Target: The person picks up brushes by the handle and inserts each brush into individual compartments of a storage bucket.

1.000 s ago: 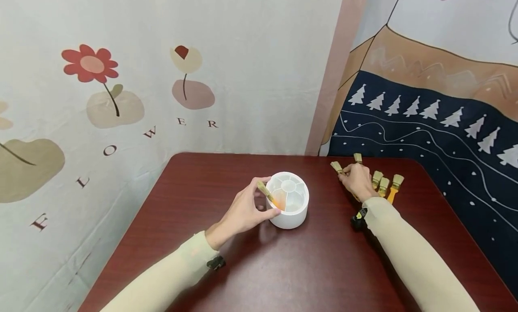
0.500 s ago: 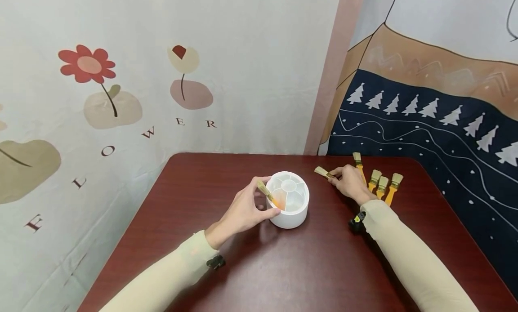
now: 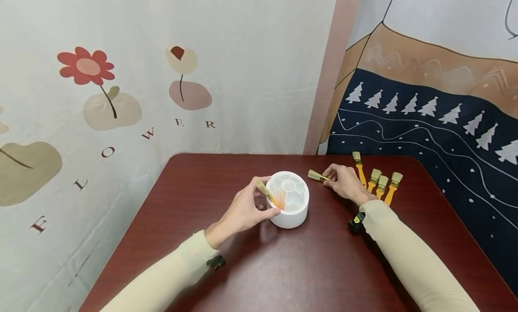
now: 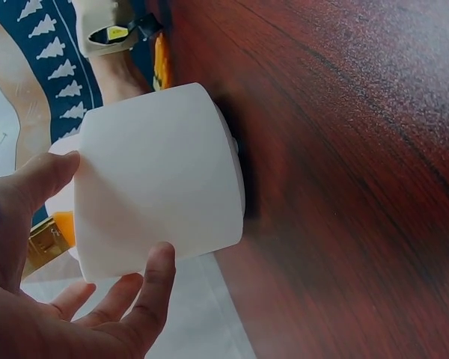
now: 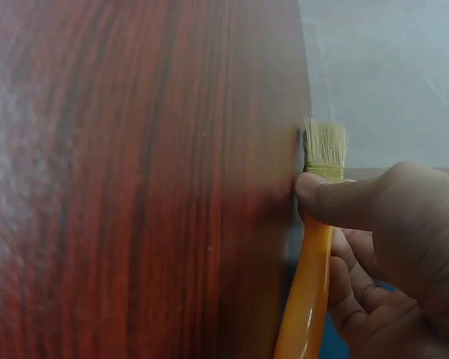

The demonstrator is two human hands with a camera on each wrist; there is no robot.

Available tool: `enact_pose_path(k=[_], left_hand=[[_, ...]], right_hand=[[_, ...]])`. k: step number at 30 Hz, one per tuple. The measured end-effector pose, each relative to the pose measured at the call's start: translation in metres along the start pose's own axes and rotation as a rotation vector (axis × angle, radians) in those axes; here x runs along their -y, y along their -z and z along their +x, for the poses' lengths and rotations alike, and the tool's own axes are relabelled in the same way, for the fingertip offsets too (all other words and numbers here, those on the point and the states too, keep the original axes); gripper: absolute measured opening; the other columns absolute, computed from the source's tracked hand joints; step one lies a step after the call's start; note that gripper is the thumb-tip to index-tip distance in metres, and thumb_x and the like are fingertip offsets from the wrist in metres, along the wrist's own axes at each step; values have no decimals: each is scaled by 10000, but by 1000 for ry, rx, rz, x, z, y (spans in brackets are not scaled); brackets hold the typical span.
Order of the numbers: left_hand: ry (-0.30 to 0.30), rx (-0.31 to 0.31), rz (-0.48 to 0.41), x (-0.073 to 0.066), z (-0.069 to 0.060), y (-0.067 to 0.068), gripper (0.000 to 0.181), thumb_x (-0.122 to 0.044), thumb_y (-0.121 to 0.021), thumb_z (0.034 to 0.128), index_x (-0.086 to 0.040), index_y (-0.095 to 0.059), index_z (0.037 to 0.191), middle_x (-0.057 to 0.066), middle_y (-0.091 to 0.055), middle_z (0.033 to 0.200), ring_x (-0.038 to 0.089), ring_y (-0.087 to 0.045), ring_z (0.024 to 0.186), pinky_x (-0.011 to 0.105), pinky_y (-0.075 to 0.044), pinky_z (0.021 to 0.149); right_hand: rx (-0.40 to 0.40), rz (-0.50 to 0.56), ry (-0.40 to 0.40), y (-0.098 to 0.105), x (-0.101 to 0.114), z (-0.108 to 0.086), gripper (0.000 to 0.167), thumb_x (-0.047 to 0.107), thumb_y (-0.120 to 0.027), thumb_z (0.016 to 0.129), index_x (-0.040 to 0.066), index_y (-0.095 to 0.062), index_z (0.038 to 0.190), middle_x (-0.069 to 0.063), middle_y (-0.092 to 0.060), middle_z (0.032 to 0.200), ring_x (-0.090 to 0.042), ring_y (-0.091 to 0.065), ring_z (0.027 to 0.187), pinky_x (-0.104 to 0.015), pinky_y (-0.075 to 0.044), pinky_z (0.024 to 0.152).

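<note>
A white round desk organizer [image 3: 289, 220] with divided compartments stands on the table. My left hand [image 3: 244, 211] holds it from the left, thumb at the near rim and fingers on the far side. One paintbrush [image 3: 265, 190] leans in its left front compartment, bristles up and orange handle down. In the left wrist view the organizer's white wall [image 4: 153, 176] sits between thumb and fingers. To the right, my right hand [image 3: 346, 182] pinches another paintbrush [image 3: 315, 175] near its metal band. Its bristles point left toward the organizer; its orange handle [image 5: 305, 299] shows in the right wrist view.
Several more orange-handled paintbrushes lie on the table right of my right hand, among them one at the back [image 3: 359, 169] and one at the far right [image 3: 392, 189]. The dark red table [image 3: 259, 276] ends at the back against a printed curtain [image 3: 251, 78].
My right hand has moved left with the paintbrush, away from the other brushes and nearer the organizer. The brush has turned flatter, bristles leftward. My left hand has stayed on the organizer.
</note>
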State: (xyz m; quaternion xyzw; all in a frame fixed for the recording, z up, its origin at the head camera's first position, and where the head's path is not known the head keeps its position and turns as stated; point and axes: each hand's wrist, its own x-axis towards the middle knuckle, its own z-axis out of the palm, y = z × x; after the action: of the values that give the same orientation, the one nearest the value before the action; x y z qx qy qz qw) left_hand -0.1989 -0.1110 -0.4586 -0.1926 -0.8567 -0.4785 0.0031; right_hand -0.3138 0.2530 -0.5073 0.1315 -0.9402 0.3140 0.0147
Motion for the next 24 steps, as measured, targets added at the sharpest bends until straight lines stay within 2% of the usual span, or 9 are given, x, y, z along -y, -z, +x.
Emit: enact_pose_path(k=[9,14,19,24], left_hand=[[14,9,5,-3,1,-1,500,-183,-1026,896,-169,-588,1137,-13,-609,1756,283,-827,1266,304,-718,910],[20,10,6,-4,1,-1,500,-188,-1026,896,-173,-596,1150,-18,-604,1760,281,-825,1274,297,-715,912],[5,6,1,-3,1,-2,495,-194,-1023,900,-172,-590,1138,0,-607,1757,288,-827,1266,343,-725,914],[-6,4,1,-1,1,-1,495,-197,-1022,904,-168,-587,1137,14,-607,1758,293,-824,1266,366,-728,913]], right_hand=[[-87,46,22,4,14,-9,327,134,-858,1073,47,-793,1381,-165,-829,1202,-294,-722,1017,-463,-627,974],[-134,44,44,10,24,-18,310,142,-865,1069,46,-808,1359,-169,-832,1206,-298,-717,1007,-372,-613,920],[-170,65,65,15,35,-26,295,153,-876,1063,64,-813,1337,-157,-831,1187,-281,-729,984,-243,-581,871],[-204,82,71,18,45,-34,283,167,-890,1055,83,-816,1315,-140,-842,1171,-270,-763,977,-215,-586,864]])
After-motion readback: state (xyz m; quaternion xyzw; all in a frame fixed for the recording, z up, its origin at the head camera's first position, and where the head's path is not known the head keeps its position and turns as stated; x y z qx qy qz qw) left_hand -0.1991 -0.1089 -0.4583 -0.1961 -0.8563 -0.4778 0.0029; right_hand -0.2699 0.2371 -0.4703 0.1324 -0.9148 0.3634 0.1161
